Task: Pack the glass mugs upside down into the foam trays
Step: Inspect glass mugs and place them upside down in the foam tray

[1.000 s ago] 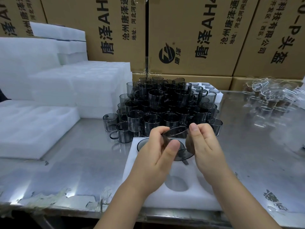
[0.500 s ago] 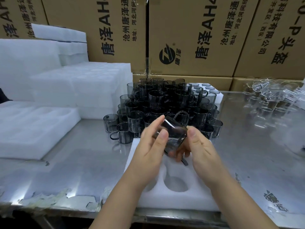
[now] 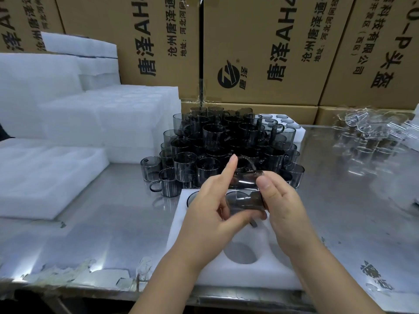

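A smoky grey glass mug [image 3: 246, 192] hangs tipped over the far end of a white foam tray [image 3: 269, 271], its handle pointing away from me. My left hand [image 3: 209, 214] holds its left side with thumb and fingers, index finger stretched up. My right hand [image 3: 280, 208] grips the right side. An upside-down mug [image 3: 192, 197] sits in the tray's far left pocket, partly hidden by my left hand. One round pocket [image 3: 240, 256] near me is bare. A dense pile of grey mugs [image 3: 226, 143] stands behind the tray.
White foam trays [image 3: 45, 175] and stacked foam blocks [image 3: 108, 123] fill the left of the steel table. Clear glass mugs [image 3: 371, 137] lie at the far right. Cardboard boxes [image 3: 260, 48] wall the back. Another foam tray [image 3: 299, 134] lies behind the pile.
The mug has been turned over between both hands, from rim facing me to lying tipped with its handle away, and lowered towards the tray's far pockets.
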